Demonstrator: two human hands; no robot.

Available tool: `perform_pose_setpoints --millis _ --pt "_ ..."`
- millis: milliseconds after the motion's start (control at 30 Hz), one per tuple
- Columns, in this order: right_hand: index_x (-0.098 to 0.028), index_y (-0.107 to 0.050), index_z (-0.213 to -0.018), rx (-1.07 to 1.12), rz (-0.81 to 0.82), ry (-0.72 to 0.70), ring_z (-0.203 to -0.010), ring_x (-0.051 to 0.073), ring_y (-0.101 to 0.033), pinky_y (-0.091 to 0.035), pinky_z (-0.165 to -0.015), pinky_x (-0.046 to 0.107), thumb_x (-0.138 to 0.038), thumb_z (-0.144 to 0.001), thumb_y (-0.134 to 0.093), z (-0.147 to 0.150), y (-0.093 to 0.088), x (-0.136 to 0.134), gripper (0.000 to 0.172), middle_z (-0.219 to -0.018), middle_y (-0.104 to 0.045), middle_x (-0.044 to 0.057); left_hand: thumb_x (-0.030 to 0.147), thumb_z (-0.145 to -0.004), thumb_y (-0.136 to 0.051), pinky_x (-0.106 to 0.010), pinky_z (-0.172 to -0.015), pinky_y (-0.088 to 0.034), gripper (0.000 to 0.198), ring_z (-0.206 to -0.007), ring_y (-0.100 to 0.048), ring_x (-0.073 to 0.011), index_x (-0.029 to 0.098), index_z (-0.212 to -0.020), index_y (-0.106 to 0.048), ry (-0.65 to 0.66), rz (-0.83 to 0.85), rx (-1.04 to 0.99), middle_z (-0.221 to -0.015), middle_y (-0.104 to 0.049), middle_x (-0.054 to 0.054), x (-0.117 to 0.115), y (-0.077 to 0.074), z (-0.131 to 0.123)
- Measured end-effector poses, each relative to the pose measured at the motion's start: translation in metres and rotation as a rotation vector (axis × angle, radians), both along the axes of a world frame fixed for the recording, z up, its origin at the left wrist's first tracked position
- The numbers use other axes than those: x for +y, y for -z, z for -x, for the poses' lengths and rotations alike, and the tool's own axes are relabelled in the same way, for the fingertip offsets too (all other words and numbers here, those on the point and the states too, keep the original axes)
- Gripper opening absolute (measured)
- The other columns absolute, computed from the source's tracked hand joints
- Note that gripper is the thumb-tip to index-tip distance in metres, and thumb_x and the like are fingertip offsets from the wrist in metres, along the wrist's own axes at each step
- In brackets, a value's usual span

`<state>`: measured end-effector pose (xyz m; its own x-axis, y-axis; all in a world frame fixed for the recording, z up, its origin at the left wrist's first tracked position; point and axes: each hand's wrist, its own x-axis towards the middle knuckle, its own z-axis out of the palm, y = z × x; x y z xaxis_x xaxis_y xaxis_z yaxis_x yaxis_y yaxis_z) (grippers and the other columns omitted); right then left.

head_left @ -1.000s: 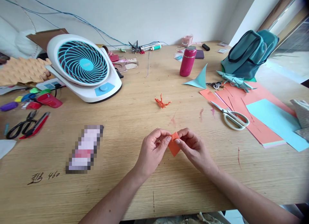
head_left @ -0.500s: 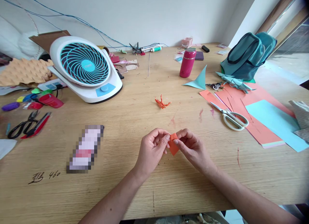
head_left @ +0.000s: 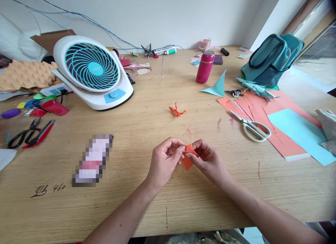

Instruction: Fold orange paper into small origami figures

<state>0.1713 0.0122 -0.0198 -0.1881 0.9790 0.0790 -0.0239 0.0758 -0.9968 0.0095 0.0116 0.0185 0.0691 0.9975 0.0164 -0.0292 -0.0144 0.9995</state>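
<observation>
A small folded piece of orange paper (head_left: 187, 162) is held between both hands above the front part of the table. My left hand (head_left: 165, 160) pinches its left side between thumb and fingers. My right hand (head_left: 208, 160) grips the right side, the thumb pressed against an upper flap that stands out to the right. The paper's lower end points down in a tip, and its edges are partly covered by my fingers. Beyond the hands lies a small orange folded paper figure (head_left: 177, 110) with thin, spiky limbs.
White-handled scissors (head_left: 254, 130) lie on orange and light-blue sheets (head_left: 296, 126) at right. A pink bottle (head_left: 205, 67), a folded blue paper (head_left: 217, 85) and a teal bag (head_left: 270, 60) stand farther back. At left are a fan (head_left: 91, 72), a blurred-out phone-like object (head_left: 93, 160) and pliers (head_left: 25, 133).
The upper flap of the orange paper now spreads farther right under my right thumb. Both hands keep their hold in nearly the same place.
</observation>
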Motion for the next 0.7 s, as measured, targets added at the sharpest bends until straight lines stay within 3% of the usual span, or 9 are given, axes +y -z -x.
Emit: perform_pose_setpoints --millis 500,700 --pt "-0.021 -0.059 -0.081 -0.077 -0.023 0.045 -0.061 0.013 -0.054 -0.047 -0.056 0.025 -0.043 -0.085 -0.074 0.0000 -0.0048 -0.0006 0.027 -0.070 -0.060 -0.001 0.020 -0.082 -0.072 -0.020 -0.055 -0.054 0.007 -0.071 -0.066 -0.0139 0.017 -0.087 -0.073 0.019 -0.142 0.212 -0.085 -0.072 -0.006 -0.0048 -0.0017 0.0011" --pt "-0.022 -0.060 -0.082 -0.016 0.037 0.008 -0.065 0.014 -0.057 -0.049 -0.060 0.027 -0.042 -0.080 -0.079 -0.0016 -0.0034 0.0001 0.028 -0.073 -0.062 0.000 0.027 -0.084 -0.070 -0.019 -0.051 -0.053 0.012 -0.067 -0.061 -0.0116 0.017 -0.084 -0.065 0.130 0.038 0.101 -0.081 -0.066 -0.002 0.0001 -0.0028 0.0050"
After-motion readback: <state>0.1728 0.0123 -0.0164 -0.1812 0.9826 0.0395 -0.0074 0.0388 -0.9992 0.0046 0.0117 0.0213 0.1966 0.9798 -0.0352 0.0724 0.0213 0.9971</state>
